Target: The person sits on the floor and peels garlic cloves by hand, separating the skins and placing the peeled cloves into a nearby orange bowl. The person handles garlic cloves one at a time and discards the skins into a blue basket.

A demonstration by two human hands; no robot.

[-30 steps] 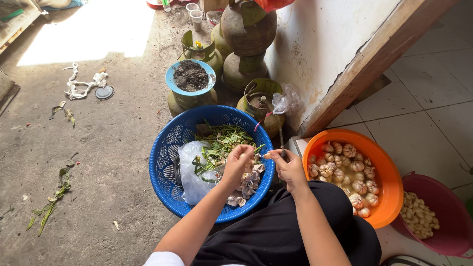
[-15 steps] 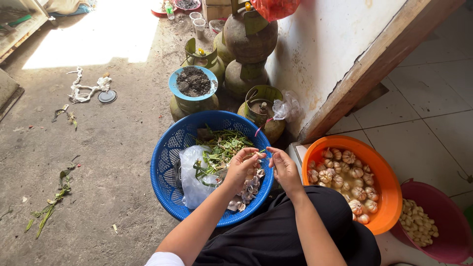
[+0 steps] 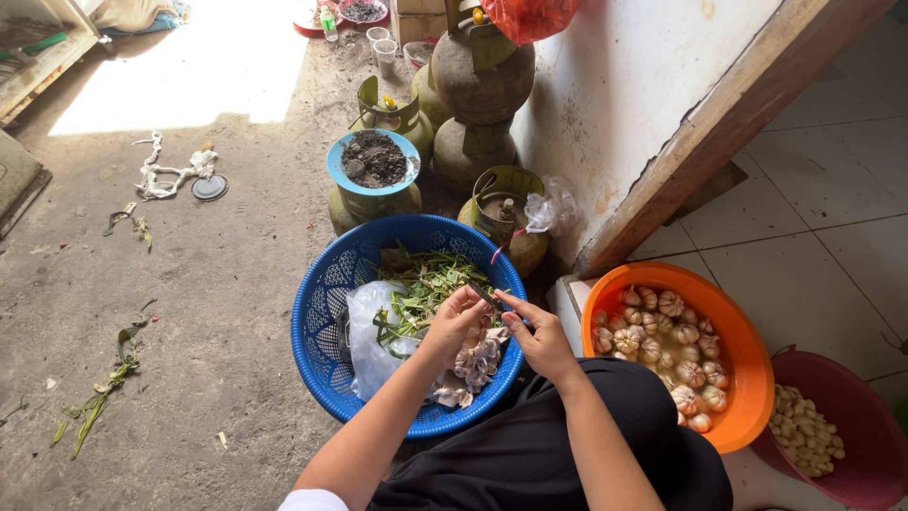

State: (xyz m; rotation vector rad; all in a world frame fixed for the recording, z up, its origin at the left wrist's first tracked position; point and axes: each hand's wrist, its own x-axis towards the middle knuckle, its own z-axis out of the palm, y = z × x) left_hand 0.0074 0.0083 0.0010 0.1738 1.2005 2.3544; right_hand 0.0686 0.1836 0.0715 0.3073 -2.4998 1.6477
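Over the blue plastic basket [image 3: 326,322], both my hands meet. My left hand [image 3: 452,324] curls around a small garlic piece, mostly hidden by my fingers. My right hand [image 3: 537,333] grips a small knife [image 3: 484,295] whose blade points at the left hand's fingertips. Inside the basket lie green stalks and trimmings [image 3: 426,282], a clear plastic bag [image 3: 367,336] and papery garlic skins [image 3: 473,364]. To the right stands an orange bowl [image 3: 747,360] of whole garlic bulbs [image 3: 662,331]. A dark red bowl [image 3: 851,464] at the far right holds peeled cloves [image 3: 799,431].
Several green gas cylinders [image 3: 478,85] stand behind the basket, one topped by a blue bowl of dark soil [image 3: 371,159]. A white wall and slanted wooden beam [image 3: 719,132] rise at right. Green scraps [image 3: 104,378] and a white rag [image 3: 170,170] litter the concrete floor. White tiles lie at right.
My hands stay together over the basket, with only slight shifts of the fingers and knife. The view has tilted a little.
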